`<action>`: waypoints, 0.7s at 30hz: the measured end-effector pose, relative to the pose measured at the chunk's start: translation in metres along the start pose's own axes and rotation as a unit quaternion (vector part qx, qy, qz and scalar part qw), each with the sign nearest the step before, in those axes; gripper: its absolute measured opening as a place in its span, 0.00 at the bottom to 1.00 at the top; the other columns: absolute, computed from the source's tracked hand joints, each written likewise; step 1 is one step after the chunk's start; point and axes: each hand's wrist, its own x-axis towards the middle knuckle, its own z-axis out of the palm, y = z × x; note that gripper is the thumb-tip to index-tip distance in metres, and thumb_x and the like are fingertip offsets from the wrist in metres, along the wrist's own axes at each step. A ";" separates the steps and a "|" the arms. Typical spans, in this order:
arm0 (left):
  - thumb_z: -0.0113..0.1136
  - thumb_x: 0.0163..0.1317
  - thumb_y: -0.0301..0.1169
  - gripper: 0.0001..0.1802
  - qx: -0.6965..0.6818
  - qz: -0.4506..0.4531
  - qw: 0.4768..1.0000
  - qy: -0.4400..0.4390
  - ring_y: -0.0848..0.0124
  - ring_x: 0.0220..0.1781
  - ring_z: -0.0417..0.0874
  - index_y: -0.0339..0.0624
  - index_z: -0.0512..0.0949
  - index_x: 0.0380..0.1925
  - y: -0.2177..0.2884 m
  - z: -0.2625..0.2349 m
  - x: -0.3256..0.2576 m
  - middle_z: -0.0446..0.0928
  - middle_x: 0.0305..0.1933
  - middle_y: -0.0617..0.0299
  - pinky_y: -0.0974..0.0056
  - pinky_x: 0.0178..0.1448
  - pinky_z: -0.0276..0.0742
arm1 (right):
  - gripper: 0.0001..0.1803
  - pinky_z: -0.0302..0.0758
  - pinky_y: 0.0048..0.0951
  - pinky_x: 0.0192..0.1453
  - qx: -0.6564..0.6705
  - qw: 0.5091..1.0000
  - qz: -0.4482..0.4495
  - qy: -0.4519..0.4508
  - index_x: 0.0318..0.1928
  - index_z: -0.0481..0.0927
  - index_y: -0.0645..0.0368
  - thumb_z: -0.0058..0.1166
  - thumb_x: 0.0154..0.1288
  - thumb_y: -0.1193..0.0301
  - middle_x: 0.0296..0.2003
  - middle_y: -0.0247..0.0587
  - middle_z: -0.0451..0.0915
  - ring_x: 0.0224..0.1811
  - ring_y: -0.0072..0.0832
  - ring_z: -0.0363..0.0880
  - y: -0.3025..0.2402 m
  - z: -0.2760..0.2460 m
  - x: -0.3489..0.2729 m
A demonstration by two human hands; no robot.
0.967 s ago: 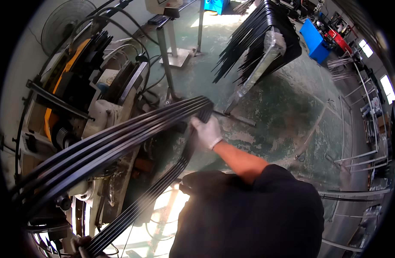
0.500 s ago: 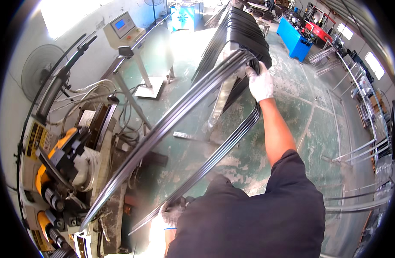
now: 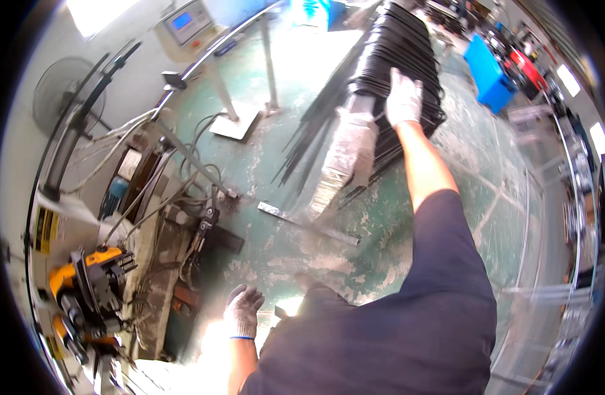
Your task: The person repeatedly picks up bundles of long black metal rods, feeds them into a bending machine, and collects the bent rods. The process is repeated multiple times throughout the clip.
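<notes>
My right hand [image 3: 404, 99], in a white knit glove, rests with its fingers stretched out flat against the near end of a long row of dark bent metal bars [image 3: 398, 49]. The bars hang side by side over a stand, whose near end is a support wrapped in clear film [image 3: 342, 155]. Their long legs slope down toward the floor on both sides. Low on the left, my gloved left hand [image 3: 243, 309] hovers beside my body, fingers apart and nothing in them.
A machine with orange and black parts [image 3: 85, 283] stands at the left, hoses and cables around it. Behind it are a fan [image 3: 69, 99] and a control box on a post [image 3: 184, 26]. A flat metal strip [image 3: 309, 224] lies on the green floor. A blue bin-like unit [image 3: 490, 72] stands far right.
Both hands have let go of the bent bars they held, which now hang with the row. My right hand lies on the row; my left hand has opened. The view has shifted.
</notes>
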 end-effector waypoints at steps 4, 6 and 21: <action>0.60 0.71 0.24 0.18 -0.017 0.008 0.999 0.035 0.44 0.46 0.89 0.36 0.73 0.60 -0.029 -0.031 -0.012 0.84 0.47 0.38 0.44 0.50 0.90 | 0.26 0.75 0.54 0.72 0.031 0.998 -0.053 0.024 0.70 0.79 0.56 0.38 0.78 0.68 0.58 0.59 0.86 0.62 0.53 0.85 -0.005 -0.017 0.022; 0.62 0.72 0.26 0.17 -0.008 0.046 0.998 0.037 0.49 0.45 0.90 0.38 0.74 0.59 -0.040 -0.054 -0.025 0.86 0.48 0.42 0.47 0.51 0.90 | 0.27 0.75 0.51 0.73 0.067 0.993 -0.091 0.027 0.73 0.76 0.57 0.37 0.81 0.66 0.65 0.59 0.82 0.67 0.55 0.82 -0.008 -0.021 0.018; 0.66 0.71 0.28 0.19 -0.074 0.321 0.867 0.374 0.65 0.47 0.90 0.32 0.80 0.58 -0.112 -0.379 -0.289 0.88 0.48 0.51 0.61 0.53 0.88 | 0.22 0.83 0.41 0.60 0.282 0.768 -0.175 -0.547 0.55 0.88 0.63 0.68 0.65 0.64 0.52 0.54 0.90 0.56 0.46 0.89 -0.279 -0.054 -0.620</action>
